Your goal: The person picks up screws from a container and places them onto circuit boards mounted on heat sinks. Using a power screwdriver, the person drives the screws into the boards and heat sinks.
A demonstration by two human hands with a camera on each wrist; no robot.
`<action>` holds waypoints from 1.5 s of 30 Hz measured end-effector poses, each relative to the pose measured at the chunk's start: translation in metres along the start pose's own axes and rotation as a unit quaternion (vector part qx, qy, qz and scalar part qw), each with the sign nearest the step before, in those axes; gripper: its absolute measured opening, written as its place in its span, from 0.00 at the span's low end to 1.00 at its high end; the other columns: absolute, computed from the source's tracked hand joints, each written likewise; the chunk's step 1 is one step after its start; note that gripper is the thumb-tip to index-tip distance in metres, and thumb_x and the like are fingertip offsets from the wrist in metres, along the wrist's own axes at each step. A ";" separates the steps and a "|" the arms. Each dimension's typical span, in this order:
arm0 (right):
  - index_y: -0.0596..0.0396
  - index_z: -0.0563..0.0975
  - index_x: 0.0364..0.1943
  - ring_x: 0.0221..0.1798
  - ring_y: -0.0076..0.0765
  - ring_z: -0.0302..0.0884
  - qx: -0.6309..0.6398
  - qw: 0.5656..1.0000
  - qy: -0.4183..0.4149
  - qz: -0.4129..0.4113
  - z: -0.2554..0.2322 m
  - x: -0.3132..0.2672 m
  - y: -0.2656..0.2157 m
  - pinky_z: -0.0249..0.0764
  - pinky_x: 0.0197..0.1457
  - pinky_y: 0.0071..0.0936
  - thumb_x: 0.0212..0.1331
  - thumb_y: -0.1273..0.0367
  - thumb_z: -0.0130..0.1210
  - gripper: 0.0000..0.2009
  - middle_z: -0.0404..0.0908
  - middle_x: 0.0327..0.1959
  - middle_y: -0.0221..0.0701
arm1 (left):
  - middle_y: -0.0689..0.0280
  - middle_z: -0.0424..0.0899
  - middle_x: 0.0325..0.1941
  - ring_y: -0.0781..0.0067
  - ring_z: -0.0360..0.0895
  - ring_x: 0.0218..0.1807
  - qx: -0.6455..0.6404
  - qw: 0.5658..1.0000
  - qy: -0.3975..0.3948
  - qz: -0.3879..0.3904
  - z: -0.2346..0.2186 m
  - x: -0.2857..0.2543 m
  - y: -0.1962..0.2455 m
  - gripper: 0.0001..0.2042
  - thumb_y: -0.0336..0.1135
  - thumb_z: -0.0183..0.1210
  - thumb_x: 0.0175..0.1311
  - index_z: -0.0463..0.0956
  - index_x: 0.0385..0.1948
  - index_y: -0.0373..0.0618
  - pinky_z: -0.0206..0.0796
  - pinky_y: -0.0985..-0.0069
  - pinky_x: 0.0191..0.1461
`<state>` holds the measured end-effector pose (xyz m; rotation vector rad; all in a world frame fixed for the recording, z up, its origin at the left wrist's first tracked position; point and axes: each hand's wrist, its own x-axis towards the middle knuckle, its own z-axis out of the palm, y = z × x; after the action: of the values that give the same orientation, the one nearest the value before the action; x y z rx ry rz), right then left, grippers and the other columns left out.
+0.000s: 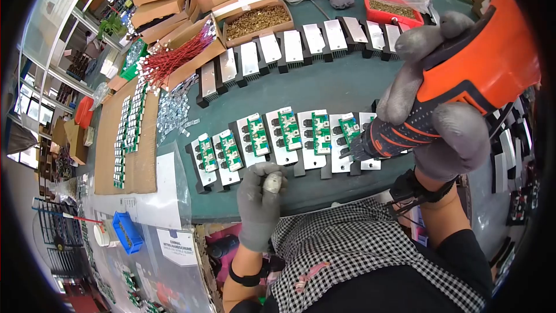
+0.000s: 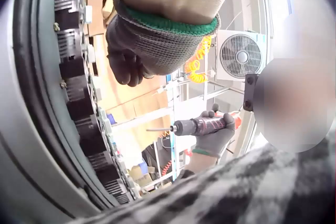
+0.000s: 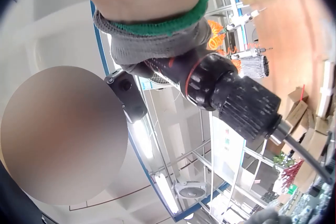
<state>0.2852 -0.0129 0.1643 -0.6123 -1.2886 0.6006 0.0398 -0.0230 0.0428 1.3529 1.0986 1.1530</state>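
Note:
My right hand, in a grey glove, grips an orange and black cordless drill. Its chuck carries a long thin bit. In the head view the drill's nose overlaps the right end of a row of metal heat sinks, close by a green circuit board. My gloved left hand is at the table's near edge, just below the row, with its fingers curled and the thumb against them. Nothing shows in it, though its palm is hidden. More circuit boards sit on the heat sinks to the left.
Behind, a second row of bare-topped heat sinks crosses the green table. A cardboard box of brass-coloured screws, a red tray and red wires stand farther back. Cardboard with small boards lies at left.

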 end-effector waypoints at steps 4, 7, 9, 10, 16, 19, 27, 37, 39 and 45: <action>0.59 0.53 0.66 0.26 0.34 0.79 0.131 0.977 -0.136 -0.099 -0.013 0.017 0.013 0.76 0.22 0.28 0.48 0.67 0.55 0.38 0.69 0.55 0.48 | 0.61 0.79 0.38 0.75 0.78 0.37 0.116 0.983 -0.079 0.116 0.023 0.011 -0.003 0.14 0.25 0.59 0.61 0.67 0.47 0.41 0.70 0.77 0.39; 0.57 0.50 0.69 0.24 0.35 0.78 0.201 0.950 -0.199 -0.134 -0.019 0.021 0.016 0.72 0.18 0.28 0.51 0.69 0.55 0.39 0.67 0.57 0.47 | 0.60 0.83 0.35 0.67 0.83 0.36 0.199 0.951 -0.093 0.216 0.034 0.018 0.000 0.21 0.24 0.62 0.58 0.65 0.51 0.43 0.73 0.75 0.37; 0.56 0.50 0.69 0.23 0.35 0.78 0.242 0.934 -0.224 -0.138 -0.020 0.022 0.019 0.71 0.17 0.27 0.53 0.70 0.55 0.39 0.66 0.58 0.48 | 0.60 0.85 0.35 0.61 0.84 0.34 0.245 0.927 -0.103 0.266 0.039 0.023 0.005 0.24 0.23 0.61 0.57 0.62 0.55 0.45 0.74 0.72 0.37; 0.56 0.50 0.68 0.23 0.35 0.78 0.244 0.936 -0.216 -0.132 -0.021 0.023 0.020 0.71 0.18 0.28 0.52 0.70 0.56 0.38 0.66 0.57 0.48 | 0.61 0.85 0.36 0.61 0.84 0.34 0.239 0.926 -0.105 0.273 0.040 0.025 0.004 0.24 0.23 0.60 0.57 0.62 0.56 0.45 0.74 0.72 0.37; 0.56 0.53 0.66 0.25 0.35 0.79 0.231 0.954 -0.157 -0.105 -0.022 0.024 0.025 0.74 0.22 0.28 0.49 0.74 0.56 0.37 0.69 0.55 0.48 | 0.59 0.85 0.39 0.59 0.83 0.35 0.227 0.919 -0.118 0.300 0.041 0.032 -0.003 0.27 0.22 0.60 0.56 0.60 0.58 0.44 0.74 0.71 0.38; 0.56 0.54 0.64 0.25 0.35 0.79 0.214 0.964 -0.128 -0.092 -0.021 0.023 0.027 0.75 0.24 0.29 0.48 0.76 0.56 0.36 0.70 0.53 0.48 | 0.59 0.84 0.38 0.60 0.83 0.36 0.199 0.928 -0.112 0.293 0.039 0.031 -0.013 0.28 0.22 0.62 0.54 0.61 0.57 0.44 0.73 0.70 0.39; 0.56 0.57 0.60 0.27 0.34 0.80 0.037 0.999 0.005 -0.031 -0.017 0.013 0.023 0.78 0.29 0.30 0.44 0.80 0.57 0.35 0.74 0.50 0.48 | 0.60 0.81 0.37 0.56 0.79 0.42 0.283 0.910 -0.109 0.284 0.044 0.048 -0.006 0.31 0.38 0.68 0.51 0.62 0.56 0.40 0.69 0.61 0.51; 0.56 0.63 0.56 0.30 0.33 0.82 0.012 0.996 0.079 0.035 -0.029 0.009 0.035 0.80 0.34 0.27 0.43 0.81 0.59 0.31 0.77 0.46 0.46 | 0.49 0.69 0.60 0.42 0.59 0.67 0.491 0.795 -0.210 0.287 0.084 0.075 -0.002 0.56 0.73 0.60 0.38 0.57 0.61 0.29 0.37 0.47 0.73; 0.56 0.62 0.57 0.30 0.33 0.82 0.011 0.996 0.080 0.044 -0.029 0.007 0.035 0.80 0.34 0.26 0.43 0.80 0.60 0.32 0.77 0.46 0.46 | 0.48 0.70 0.58 0.43 0.61 0.66 0.487 0.790 -0.234 0.290 0.090 0.078 -0.009 0.55 0.72 0.61 0.38 0.58 0.60 0.29 0.38 0.47 0.73; 0.57 0.62 0.56 0.30 0.32 0.81 -0.054 0.996 0.056 0.039 -0.032 0.001 0.041 0.79 0.34 0.24 0.44 0.82 0.59 0.31 0.77 0.46 0.46 | 0.52 0.75 0.54 0.53 0.65 0.65 0.455 0.805 -0.284 0.255 0.090 0.092 -0.008 0.53 0.58 0.70 0.38 0.55 0.65 0.35 0.36 0.50 0.74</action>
<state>0.3139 0.0139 0.1307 -0.7765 -1.2022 0.5554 0.1409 0.0569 0.0380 2.6628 0.8534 0.4182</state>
